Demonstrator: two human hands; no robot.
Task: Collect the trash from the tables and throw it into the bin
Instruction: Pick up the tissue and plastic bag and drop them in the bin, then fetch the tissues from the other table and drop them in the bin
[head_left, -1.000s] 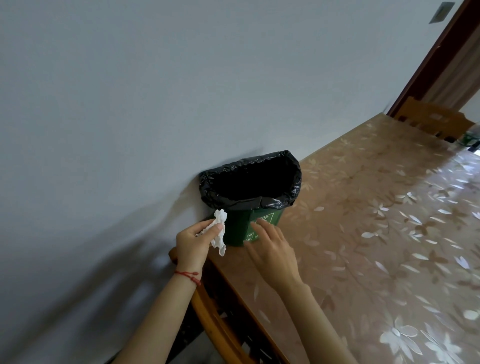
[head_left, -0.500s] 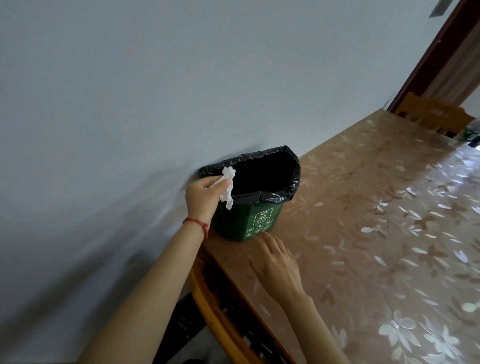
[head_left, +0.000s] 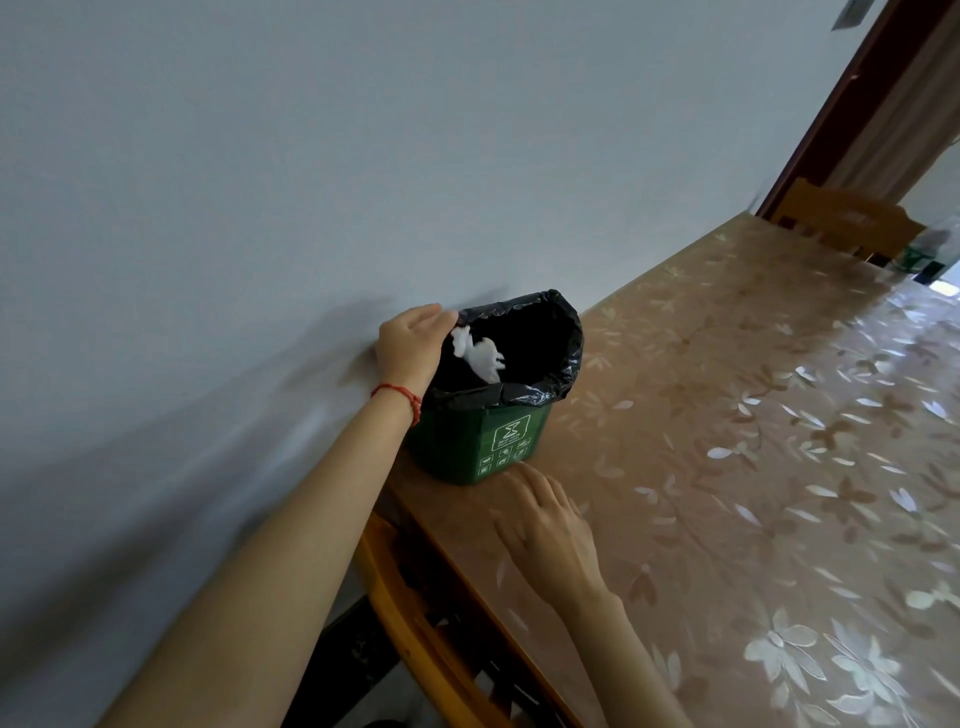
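Left arm stretched forward and up, wrist bent, red string bracelet (head_left: 402, 399) at the wrist. Left hand (head_left: 413, 345) arched, palm down, fingers curved loosely; whether the fingertips pinch anything cannot be told. Right forearm angled in from lower right. Right hand (head_left: 548, 527) flat, palm down, fingers straight and slightly spread, resting on the tabletop (head_left: 727, 441).

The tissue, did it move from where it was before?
Yes. The tissue went up from beside the green bin's front to over its black-lined opening, at the left hand's fingertips.
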